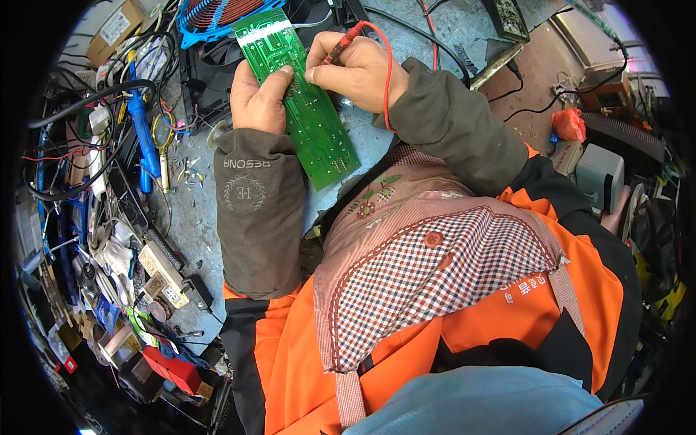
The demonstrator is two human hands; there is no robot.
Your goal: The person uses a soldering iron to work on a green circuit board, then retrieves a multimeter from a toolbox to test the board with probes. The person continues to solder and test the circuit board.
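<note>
A long green circuit board point(319, 141), its solder side up, slants over the blue-grey bench. My left hand point(262, 101) grips its left edge, thumb resting on the face of the board. Between the fingers of my right hand point(355, 71) is a red test probe point(343, 42) with dark marks on its handle. The fingers of that hand meet the board's right edge; I cannot make out the probe's tip behind them. A red lead point(390, 69) loops from the probe down past my right wrist.
Behind the board sit a blue-rimmed part with copper-coloured windings point(217, 16) and black frames. Tangled cables, a blue tool point(141, 119), a white power strip point(161, 272) and a red box point(172, 370) crowd the left. A grey box point(600, 174) stands at right.
</note>
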